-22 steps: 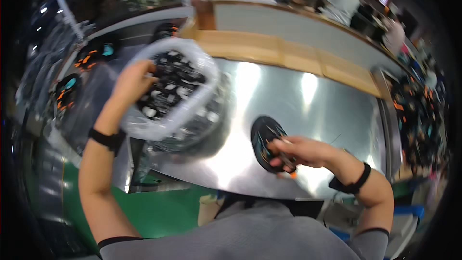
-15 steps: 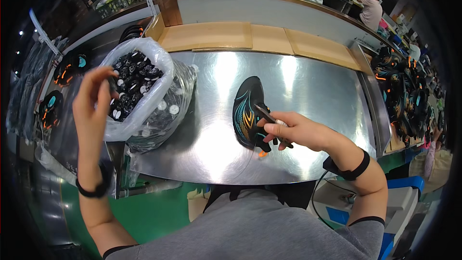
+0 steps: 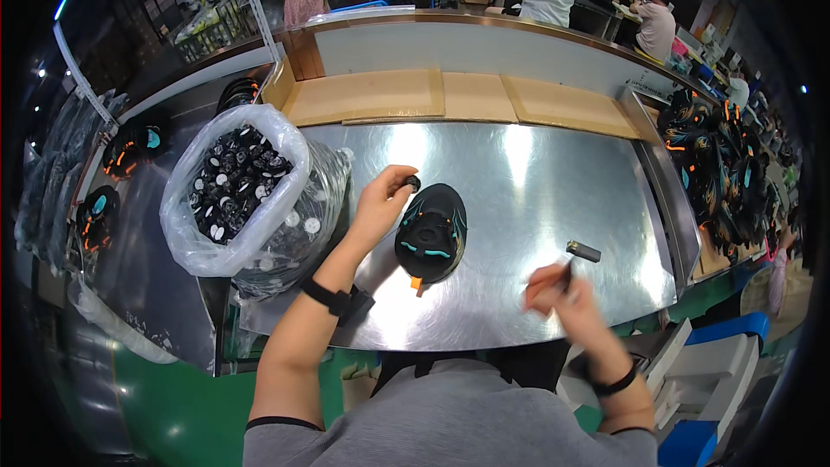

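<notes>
The left hand (image 3: 380,199) pinches a small round black part (image 3: 414,182) between its fingertips, closed on it, and holds it just at the far left edge of the black shoe piece (image 3: 430,231) with teal marks. This shoe piece lies on the shiny metal table (image 3: 536,182), near the middle, with its long axis going from far to near and an orange tab at the near end. So the piece is directly to the right of the left hand, almost touching, and this hand is clearly the nearer one. The right hand (image 3: 558,294) is well apart, to the near right, blurred, and closed around a thin dark tool (image 3: 566,272). A small dark cylinder (image 3: 584,251) lies just beyond it. At the left stands a clear plastic bag (image 3: 251,190) full of similar black parts
</notes>
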`<state>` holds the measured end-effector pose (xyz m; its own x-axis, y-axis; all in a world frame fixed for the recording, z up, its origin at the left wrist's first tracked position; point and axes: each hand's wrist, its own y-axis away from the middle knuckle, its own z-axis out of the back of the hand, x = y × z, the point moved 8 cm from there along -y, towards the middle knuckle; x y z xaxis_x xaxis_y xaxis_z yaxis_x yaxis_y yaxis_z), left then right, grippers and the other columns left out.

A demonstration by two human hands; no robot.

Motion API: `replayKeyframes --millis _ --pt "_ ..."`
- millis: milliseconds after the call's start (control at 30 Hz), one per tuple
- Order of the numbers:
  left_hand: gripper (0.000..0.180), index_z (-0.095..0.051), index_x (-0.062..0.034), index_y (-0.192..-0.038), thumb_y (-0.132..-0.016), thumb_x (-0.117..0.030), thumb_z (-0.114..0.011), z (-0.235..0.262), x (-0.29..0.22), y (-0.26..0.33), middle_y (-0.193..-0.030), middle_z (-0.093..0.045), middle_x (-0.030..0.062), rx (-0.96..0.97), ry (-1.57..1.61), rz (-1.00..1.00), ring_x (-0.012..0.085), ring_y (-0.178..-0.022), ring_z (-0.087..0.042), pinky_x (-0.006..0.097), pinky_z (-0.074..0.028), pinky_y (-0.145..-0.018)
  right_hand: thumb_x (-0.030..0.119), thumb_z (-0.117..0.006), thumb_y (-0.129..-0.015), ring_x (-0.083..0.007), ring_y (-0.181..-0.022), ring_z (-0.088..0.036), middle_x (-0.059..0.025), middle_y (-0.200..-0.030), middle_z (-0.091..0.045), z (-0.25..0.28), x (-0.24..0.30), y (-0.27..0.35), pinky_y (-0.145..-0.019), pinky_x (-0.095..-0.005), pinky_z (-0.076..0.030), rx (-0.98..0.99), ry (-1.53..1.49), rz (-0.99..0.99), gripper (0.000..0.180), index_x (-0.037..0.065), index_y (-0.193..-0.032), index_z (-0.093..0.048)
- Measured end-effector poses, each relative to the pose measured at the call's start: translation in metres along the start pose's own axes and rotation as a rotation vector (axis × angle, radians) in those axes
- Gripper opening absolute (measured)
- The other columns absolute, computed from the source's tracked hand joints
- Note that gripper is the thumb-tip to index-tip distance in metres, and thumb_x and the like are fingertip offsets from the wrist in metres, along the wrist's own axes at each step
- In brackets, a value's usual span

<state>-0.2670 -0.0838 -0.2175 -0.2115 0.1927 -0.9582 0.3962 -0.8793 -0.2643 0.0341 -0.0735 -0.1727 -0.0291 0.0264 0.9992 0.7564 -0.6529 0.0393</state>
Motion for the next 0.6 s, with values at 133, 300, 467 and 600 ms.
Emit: replayKeyframes --millis 133,300,467,600 --pt "0.026 -0.054 0.0015 -0.115 -0.089 0.000 -0.052 -0.051 0.034 0.009 -0.104 -0.062 0.0076 0.186 0.077 0.195 0.0153 -0.095 -0.061 0.027 -0.047 -0.087 -0.004 -0.067 -0.075 -0.0248 -0.076 -0.065 -0.0120 -0.089 -0.062 -0.051 -0.039 0.003 -0.066 -0.0294 -0.052 -0.066 0.524 0.304 0.062 0.006 -0.132 -0.045" --pt "0.029 -0.055 -0.0031 -0.115 -0.086 -0.004 -0.056 -0.094 0.004 0.067 -0.102 -0.066 0.0144 0.126 -0.167 0.107 0.0248 -0.094 -0.064 0.031 -0.049 -0.082 -0.008 -0.065 -0.069 -0.0228 -0.066 -0.060 -0.0104 -0.076 -0.056 -0.043 -0.010 -0.029 -0.055 -0.0324 -0.046 -0.268 0.609 0.626 0.037 0.004 -0.104 -0.062" --pt "0.027 -0.053 0.0019 -0.116 -0.089 -0.003 -0.055 -0.096 -0.009 0.094 -0.103 -0.064 0.0139 0.134 0.146 0.284 0.0211 -0.095 -0.064 0.030 -0.050 -0.084 -0.008 -0.062 -0.073 -0.0163 -0.075 -0.064 -0.0078 -0.076 -0.060 -0.014 0.017 -0.005 -0.067 -0.0253 -0.050 -0.385 0.420 0.477 0.028 0.000 -0.100 -0.063" --pt "0.027 -0.051 0.0027 -0.117 -0.091 -0.003 -0.054 -0.109 -0.042 0.099 -0.109 -0.061 0.0149 0.233 0.556 0.463 0.0212 -0.100 -0.062 0.029 -0.050 -0.087 0.003 -0.063 -0.086 -0.0091 -0.073 -0.060 -0.0046 -0.078 -0.061 -0.016 -0.007 0.006 -0.066 -0.0212 -0.046 -0.349 -0.158 0.157 0.010 -0.002 -0.096 -0.062"
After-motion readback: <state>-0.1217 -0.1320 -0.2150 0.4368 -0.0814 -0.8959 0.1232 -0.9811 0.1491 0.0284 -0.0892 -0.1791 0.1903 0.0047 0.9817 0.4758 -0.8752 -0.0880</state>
